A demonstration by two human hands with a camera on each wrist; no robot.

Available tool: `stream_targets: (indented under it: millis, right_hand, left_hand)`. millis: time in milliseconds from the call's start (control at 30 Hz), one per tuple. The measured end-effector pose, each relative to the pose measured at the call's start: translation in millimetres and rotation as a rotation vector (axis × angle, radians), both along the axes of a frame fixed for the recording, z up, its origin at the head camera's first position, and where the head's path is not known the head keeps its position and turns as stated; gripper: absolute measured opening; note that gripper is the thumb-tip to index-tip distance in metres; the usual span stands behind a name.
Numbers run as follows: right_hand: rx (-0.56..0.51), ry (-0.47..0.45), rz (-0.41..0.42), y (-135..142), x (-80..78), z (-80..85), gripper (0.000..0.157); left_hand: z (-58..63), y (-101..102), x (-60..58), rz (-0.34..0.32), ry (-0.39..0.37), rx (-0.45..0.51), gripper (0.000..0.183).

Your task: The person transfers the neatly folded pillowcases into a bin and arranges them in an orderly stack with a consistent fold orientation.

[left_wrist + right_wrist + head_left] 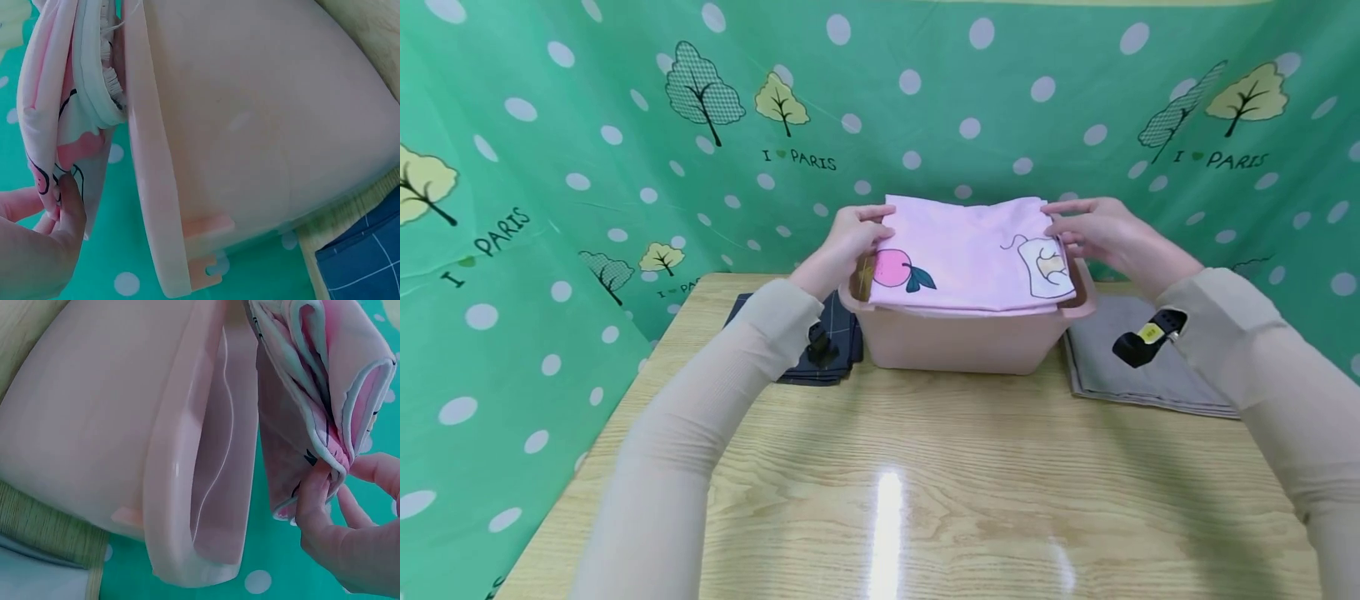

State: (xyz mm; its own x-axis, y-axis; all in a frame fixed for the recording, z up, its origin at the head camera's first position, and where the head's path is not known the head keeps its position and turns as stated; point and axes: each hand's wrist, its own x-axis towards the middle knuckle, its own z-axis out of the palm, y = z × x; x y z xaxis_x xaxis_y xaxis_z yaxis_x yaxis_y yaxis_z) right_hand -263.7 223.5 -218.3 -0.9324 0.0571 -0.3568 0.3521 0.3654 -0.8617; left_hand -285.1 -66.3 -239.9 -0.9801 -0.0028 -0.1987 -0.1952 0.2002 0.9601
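Between hands (pixel 851 237) (pixel 1103 230), pink cloth (pixel 968 254) (folded)

Left hand (pixel 848 235) and right hand (pixel 1101 228) mid-pinch

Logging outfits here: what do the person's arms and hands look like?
Long cream sleeves end in wide cuffs. One black device sits at the left cuff; a second device, with a yellow label, at the right. The left hand and right hand are gloveless.
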Motion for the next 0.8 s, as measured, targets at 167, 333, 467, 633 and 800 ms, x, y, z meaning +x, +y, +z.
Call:
stream_targets:
  millis: [167,333,467,633,800]
  right_hand:
    - [-0.001,-0.001,-0.001,0.4,-7.4,0.3,0.057]
    - [0.015,0.001,-0.025,-0.5,-15.0,-0.4,0.054]
    - [0.016,-0.006,-0.029,-0.7,-19.3,-0.5,0.053]
    - [0.020,-0.008,-0.020,1.1,-23.1,-1.3,0.053]
    - [0.025,-0.008,-0.020,2.1,-26.7,-3.9,0.053]
  left_hand:
    - [-1.4,-0.1,-9.0,0.000,-0.004,0.005,0.038]
    - [-1.4,1.3,-15.8,-0.002,0.000,0.009,0.038]
    - [-1.8,2.4,-19.9,-0.004,-0.003,0.007,0.039]
    - [-2.7,3.6,-23.8,-0.014,-0.003,0.002,0.040]
    - [-2.9,4.6,-26.3,-0.017,-0.006,-0.019,0.041]
